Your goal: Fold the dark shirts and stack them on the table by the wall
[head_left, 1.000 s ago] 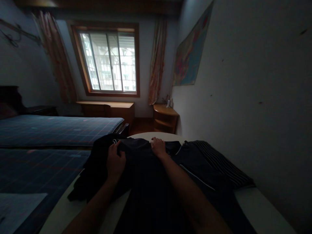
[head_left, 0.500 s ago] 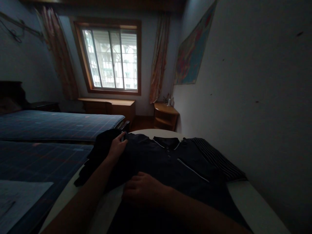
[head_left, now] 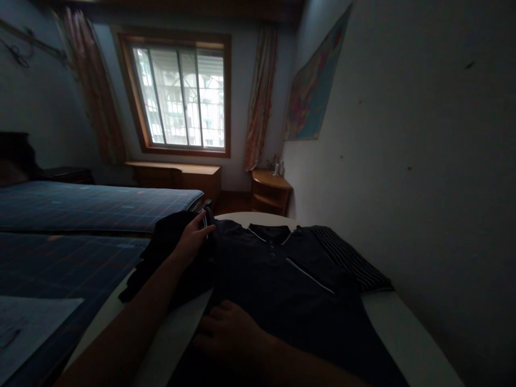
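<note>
A dark polo shirt (head_left: pixel 282 301) with white piping, front buttons and a striped sleeve lies spread out, front up, on a pale table (head_left: pixel 173 344). My left hand (head_left: pixel 194 234) pinches the shirt's cloth near the shoulder at the left, where a bit of white trim shows by the fingers. That cloth is raised a little. Nearer to me, my right hand (head_left: pixel 231 333) is closed at the shirt's left side edge, its fingertips hidden under the hand in the dim light. Bunched dark cloth (head_left: pixel 161 258) lies beside and behind my left forearm.
Two plaid mattresses (head_left: pixel 97 201) lie to the left, with a white sheet (head_left: pixel 36 328) on the nearer one. A wall (head_left: pixel 435 215) runs close along the right. Beyond the table stand a desk (head_left: pixel 197 169) under the window and a corner shelf (head_left: pixel 272 180).
My left hand has lifted the cloth at the shoulder slightly. My right hand has slid a little toward me along the shirt's side. The view has shifted slightly.
</note>
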{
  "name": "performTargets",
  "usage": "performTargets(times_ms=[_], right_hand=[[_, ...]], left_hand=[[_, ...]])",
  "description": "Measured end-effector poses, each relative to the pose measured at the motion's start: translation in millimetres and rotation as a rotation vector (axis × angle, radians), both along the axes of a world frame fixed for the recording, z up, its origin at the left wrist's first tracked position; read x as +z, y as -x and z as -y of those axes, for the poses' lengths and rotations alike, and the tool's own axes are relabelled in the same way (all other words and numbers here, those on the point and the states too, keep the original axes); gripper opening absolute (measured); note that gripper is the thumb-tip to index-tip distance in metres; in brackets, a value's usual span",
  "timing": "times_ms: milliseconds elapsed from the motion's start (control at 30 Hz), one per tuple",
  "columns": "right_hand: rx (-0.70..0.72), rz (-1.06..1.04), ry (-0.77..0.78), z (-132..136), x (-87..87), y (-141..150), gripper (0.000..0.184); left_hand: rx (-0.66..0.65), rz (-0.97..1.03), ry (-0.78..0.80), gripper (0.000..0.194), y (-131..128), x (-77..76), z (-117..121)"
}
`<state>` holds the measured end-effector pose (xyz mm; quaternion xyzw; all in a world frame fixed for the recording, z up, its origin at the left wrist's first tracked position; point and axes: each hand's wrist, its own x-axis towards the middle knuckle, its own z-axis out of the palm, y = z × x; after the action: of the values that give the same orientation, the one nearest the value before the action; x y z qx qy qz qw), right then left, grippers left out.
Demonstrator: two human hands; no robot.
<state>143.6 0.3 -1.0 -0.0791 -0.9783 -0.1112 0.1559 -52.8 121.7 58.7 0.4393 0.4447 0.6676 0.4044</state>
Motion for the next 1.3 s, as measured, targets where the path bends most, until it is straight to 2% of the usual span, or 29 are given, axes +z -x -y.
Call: performTargets(times_ms=[133,300,400,533,600,700,800,967,1067,1133,1233,1300], right_hand=[[0.01,-0.064,0.024,2,2.1,1,0.013],[0.091,-0.161,0.194,6,6.4,-1,0.023],[0.15,-0.108,0.248,10,5.1,-1,0.03],[0.15,-0.036,0.314,14,8.8,-2,0.045],[0.185,0.005,0.361,15,11.9,-4,0.05],[0.247,0.068,0.398,12,13.5,-8,0.051],[0.277,0.1,0.388,9,11.7,-11,0.05],[0.316,0.137,0.302,8,10.5,-15,0.048],[0.345,0.131,0.257,9,10.8,-15,0.045],[0.367,0.115,0.241,10,10.1,-14,0.044],[0.37,0.099,0.252,10,7.5,-10,0.044],[0.369,0.089,0.278,9,4.8,-8,0.042]], left_hand=[[-0.067,0.037,-0.024,0.085,-7,7.4,6],[0.044,0.029,-0.033,0.079,-3,15.0,7],[0.124,0.023,-0.019,0.076,2,18.4,7],[0.053,-0.048,-0.056,0.078,2,20.1,8],[0.099,-0.166,-0.023,0.078,5,18.8,6],[0.295,-0.394,0.125,0.072,14,13.0,2],[0.432,-0.517,0.238,0.059,25,4.0,-3],[0.446,-0.556,0.246,0.058,29,-5.7,-5],[0.447,-0.589,0.183,0.059,23,-4.9,-2],[0.461,-0.653,0.067,0.054,16,-2.9,1],[0.44,-0.849,-0.144,0.047,3,0.6,8],[0.372,-0.996,-0.238,0.045,-9,2.9,15]])
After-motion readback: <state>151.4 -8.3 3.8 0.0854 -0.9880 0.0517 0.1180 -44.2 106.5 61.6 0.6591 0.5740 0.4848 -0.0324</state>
